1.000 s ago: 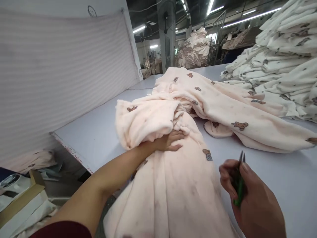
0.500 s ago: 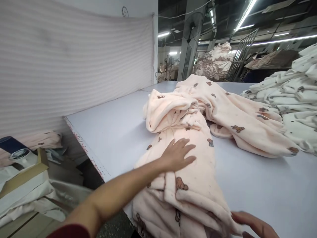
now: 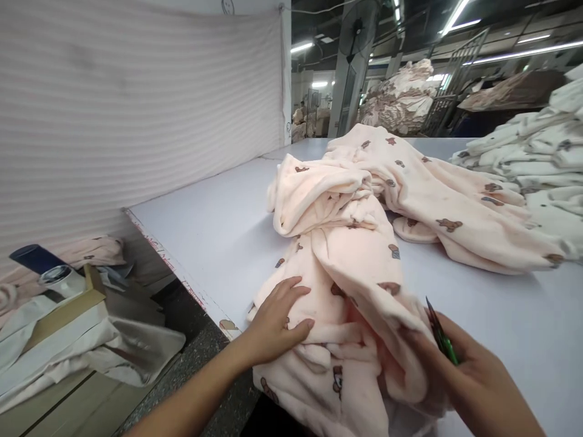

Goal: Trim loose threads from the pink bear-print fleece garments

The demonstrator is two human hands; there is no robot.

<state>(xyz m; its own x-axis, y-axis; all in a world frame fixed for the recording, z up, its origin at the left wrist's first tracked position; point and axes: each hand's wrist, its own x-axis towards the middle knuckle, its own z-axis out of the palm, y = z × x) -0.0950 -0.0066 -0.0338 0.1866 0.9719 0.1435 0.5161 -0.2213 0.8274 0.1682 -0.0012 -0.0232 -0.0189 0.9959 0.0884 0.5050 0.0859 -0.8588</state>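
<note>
A pale pink fleece garment (image 3: 282, 297) with brown bear prints lies bunched on the white table, its near end hanging over the edge. My left hand (image 3: 276, 325) rests on it with fingers spread, holding nothing. At the lower right, my right hand (image 3: 473, 370) is closed around green-handled thread snips (image 3: 441, 334), their dark points upward. The same hand lifts a fold of the garment, though its fingertips are partly hidden by the cloth. Behind, a second printed pink piece (image 3: 414, 182) stretches to the right; whether it joins the first I cannot tell.
White printed garments (image 3: 523, 158) are heaped at the table's right. A pale curtain (image 3: 136, 103) borders the left side. Below left stands an open carton (image 3: 59, 315) with cloth, plastic and a blue-and-white object. The white table (image 3: 195, 243) has red writing along its edge.
My left hand has moved down and left across the cloth. My right hand has come further into view, showing the snips, and has raised a fold of the garment. The view has shifted slightly.
</note>
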